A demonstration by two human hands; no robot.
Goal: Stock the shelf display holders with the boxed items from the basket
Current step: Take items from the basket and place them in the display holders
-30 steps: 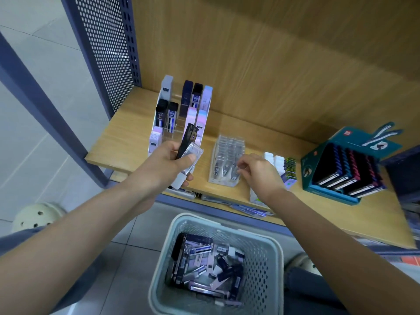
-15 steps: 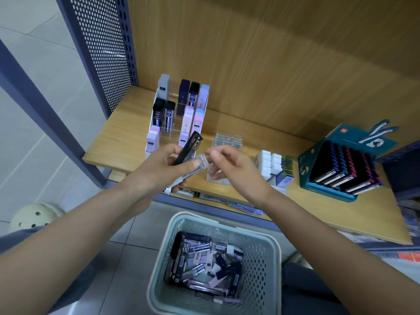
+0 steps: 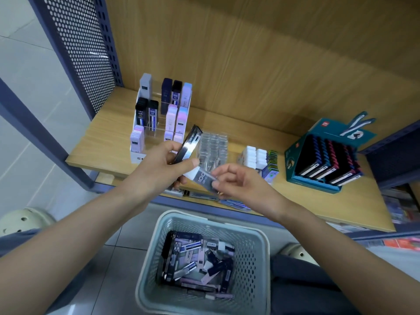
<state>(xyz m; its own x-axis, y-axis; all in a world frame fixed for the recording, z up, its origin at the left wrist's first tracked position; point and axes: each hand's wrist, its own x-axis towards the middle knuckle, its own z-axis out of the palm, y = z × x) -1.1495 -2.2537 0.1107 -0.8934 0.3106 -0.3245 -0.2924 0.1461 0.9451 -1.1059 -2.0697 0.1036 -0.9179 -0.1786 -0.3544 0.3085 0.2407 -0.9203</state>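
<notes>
My left hand (image 3: 162,165) grips a slim black box (image 3: 188,144) that sticks up past its fingers, with its thumb on one end of a clear grey box (image 3: 203,178). My right hand (image 3: 241,184) pinches the other end of that clear grey box above the shelf's front edge. Behind them stands a tiered clear holder (image 3: 156,130) with upright black, navy and pastel boxes, and beside it a clear holder (image 3: 213,148) with small transparent cases. The pale grey basket (image 3: 256,258) on the floor below holds several loose boxes (image 3: 197,262).
White and green small packs (image 3: 259,155) sit right of the clear holder. A teal display carton (image 3: 322,164) of dark notebooks stands farther right on the wooden shelf (image 3: 109,133). A perforated blue side panel (image 3: 84,46) closes the shelf's left end. Round stools (image 3: 22,220) flank the basket.
My right hand left the clear holder, came toward my left hand and took hold of the clear grey box's end. The left hand stayed roughly where it was.
</notes>
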